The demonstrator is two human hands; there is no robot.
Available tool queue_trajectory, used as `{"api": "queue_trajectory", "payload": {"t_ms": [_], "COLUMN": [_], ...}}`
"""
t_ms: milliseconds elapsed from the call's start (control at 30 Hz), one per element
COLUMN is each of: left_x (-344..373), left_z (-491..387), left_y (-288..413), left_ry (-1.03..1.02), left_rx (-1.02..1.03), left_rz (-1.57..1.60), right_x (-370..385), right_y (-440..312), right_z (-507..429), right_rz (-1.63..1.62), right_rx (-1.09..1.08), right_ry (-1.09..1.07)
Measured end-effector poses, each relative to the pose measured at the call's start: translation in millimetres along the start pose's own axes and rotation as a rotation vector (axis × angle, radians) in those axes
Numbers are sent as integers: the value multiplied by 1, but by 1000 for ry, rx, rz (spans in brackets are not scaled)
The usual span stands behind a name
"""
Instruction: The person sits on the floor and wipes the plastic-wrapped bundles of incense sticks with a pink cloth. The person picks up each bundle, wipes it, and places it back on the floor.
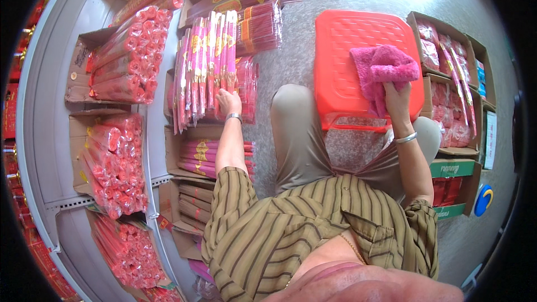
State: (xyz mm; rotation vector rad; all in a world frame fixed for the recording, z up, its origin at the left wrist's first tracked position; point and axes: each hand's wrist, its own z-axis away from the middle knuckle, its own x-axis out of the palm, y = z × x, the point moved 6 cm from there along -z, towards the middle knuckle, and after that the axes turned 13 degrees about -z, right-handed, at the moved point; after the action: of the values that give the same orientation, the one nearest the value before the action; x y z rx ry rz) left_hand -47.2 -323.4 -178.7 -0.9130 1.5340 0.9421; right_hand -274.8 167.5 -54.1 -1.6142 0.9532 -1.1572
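Observation:
My left hand [230, 102] is at the near ends of long pink packets [209, 58] in clear plastic wrap, probably incense sticks. Its fingers are curled and partly hidden, so whether it grips a packet is unclear. The packets lie side by side over a carton on the low shelf to my left. In my right hand [396, 96] is a bunched pink plush cloth [384, 71]. Hand and cloth are over a red plastic stool [340, 63], which stands between my knees.
Cartons of wrapped red rolls [130, 58] fill the upper shelf [153, 134] at left. Bundled incense sticks [260, 29] jut out beyond the pink packets. On the right, cartons [455, 151] of wrapped red goods stand on the grey floor [293, 67], near a blue and yellow round object [483, 200].

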Motion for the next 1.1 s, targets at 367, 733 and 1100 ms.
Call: {"api": "queue_trajectory", "payload": {"t_ms": [367, 733, 1100], "left_x": [-32, 52, 42], "left_z": [133, 228, 183], "left_y": [-173, -267, -264], "left_ry": [116, -361, -9], "left_rx": [-450, -951, -1264], "left_rz": [-167, 29, 1388], "right_x": [-6, -7, -10], "right_y": [-6, -4, -1], "right_z": [9, 2, 6], "right_rz": [58, 28, -19], "right_rx": [-82, -103, -54], "right_ry": [68, 76, 62]}}
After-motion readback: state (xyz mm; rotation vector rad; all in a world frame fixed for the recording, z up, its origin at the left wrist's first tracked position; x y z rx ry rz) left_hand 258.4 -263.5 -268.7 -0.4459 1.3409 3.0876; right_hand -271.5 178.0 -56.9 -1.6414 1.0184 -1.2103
